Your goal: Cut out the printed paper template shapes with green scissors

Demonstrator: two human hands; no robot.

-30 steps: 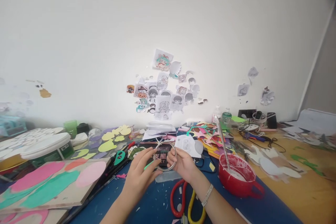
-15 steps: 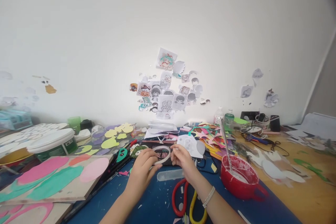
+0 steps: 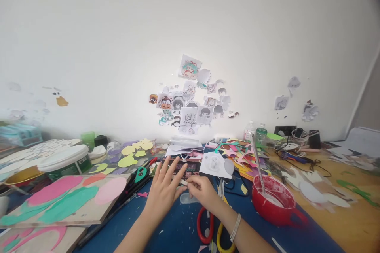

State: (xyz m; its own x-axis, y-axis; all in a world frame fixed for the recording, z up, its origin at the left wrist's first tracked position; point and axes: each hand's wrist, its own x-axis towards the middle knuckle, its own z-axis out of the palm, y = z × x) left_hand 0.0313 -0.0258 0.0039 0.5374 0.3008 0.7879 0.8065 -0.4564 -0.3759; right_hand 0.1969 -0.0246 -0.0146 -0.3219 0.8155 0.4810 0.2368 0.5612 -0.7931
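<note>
My left hand [image 3: 163, 189] lies palm down with its fingers stretched and spread, over the near edge of a dark printed panel [image 3: 194, 165]. My right hand [image 3: 204, 191] is closed, thumb and fingertips pinching a thin white strip [image 3: 183, 182] that runs toward my left thumb; the rest of the strip is hidden by my left hand. Just below the fingertips lies a clear plastic piece [image 3: 189, 198]. Scissors with one red and one yellow handle [image 3: 220, 241] rest under my right forearm, blades pointing away.
A red mug [image 3: 274, 214] with white paste and a spoon [image 3: 257, 162] stands at right. Coloured paper scraps [image 3: 237, 154] pile behind it. Boards with pink and green cut shapes [image 3: 71, 205] and a lidded white tub [image 3: 67, 160] are at left. Paper drawings [image 3: 190, 116] hang on the wall.
The white strip was held up as a curved loop between both hands. Now it is lowered, my left fingers have spread flat, and my right hand has moved slightly lower, pinching the strip.
</note>
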